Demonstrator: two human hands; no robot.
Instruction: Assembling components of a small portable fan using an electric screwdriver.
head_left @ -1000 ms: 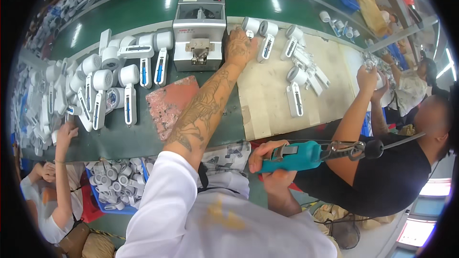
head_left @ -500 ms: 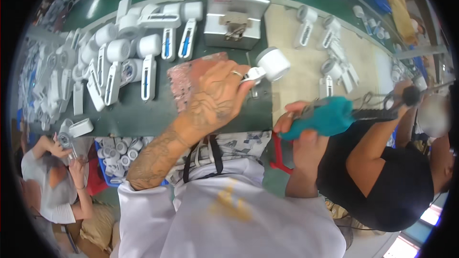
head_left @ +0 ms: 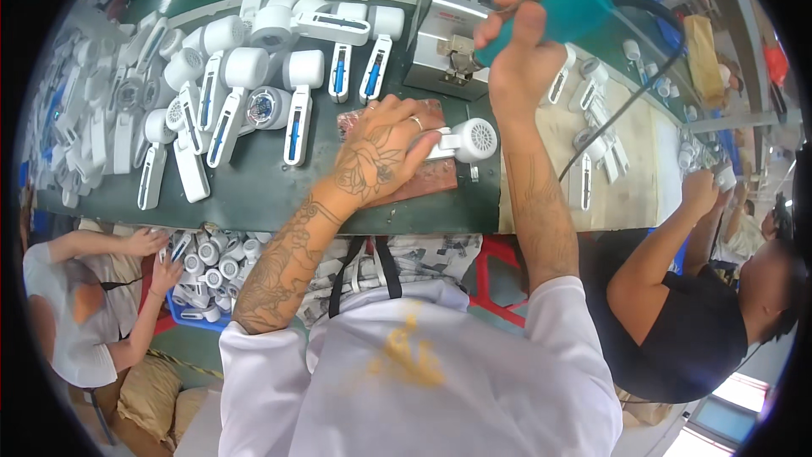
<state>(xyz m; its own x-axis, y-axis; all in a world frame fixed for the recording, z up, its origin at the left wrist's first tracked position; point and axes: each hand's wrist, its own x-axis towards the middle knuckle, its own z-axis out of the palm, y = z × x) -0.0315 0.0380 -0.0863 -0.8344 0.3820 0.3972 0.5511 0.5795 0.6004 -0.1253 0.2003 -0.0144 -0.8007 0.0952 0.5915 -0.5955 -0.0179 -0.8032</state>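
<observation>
My left hand (head_left: 382, 148) is closed around the handle of a white handheld fan (head_left: 475, 141). Its round slotted head points right, above a reddish speckled pad (head_left: 427, 189) on the bench. Raised at the upper right, my right hand (head_left: 526, 55) grips a teal electric screwdriver (head_left: 575, 10) with a dark cable. The lower end of the screwdriver is at the metal front of a grey box-shaped screw feeder (head_left: 448, 13). Its tip is too small to make out, and my fingers hide part of its body.
Many white fans (head_left: 245, 68) crowd the bench's left side, several with open handles showing blue cells. More lie on a beige board (head_left: 643, 178) at right. A blue crate (head_left: 190, 322) of white parts stands below left. Two people (head_left: 93, 305) (head_left: 677, 313) sit either side.
My right hand has lifted the screwdriver up and left to the screw feeder. In my left hand, the fan has turned so its slotted face shows, now lower over the pad.
</observation>
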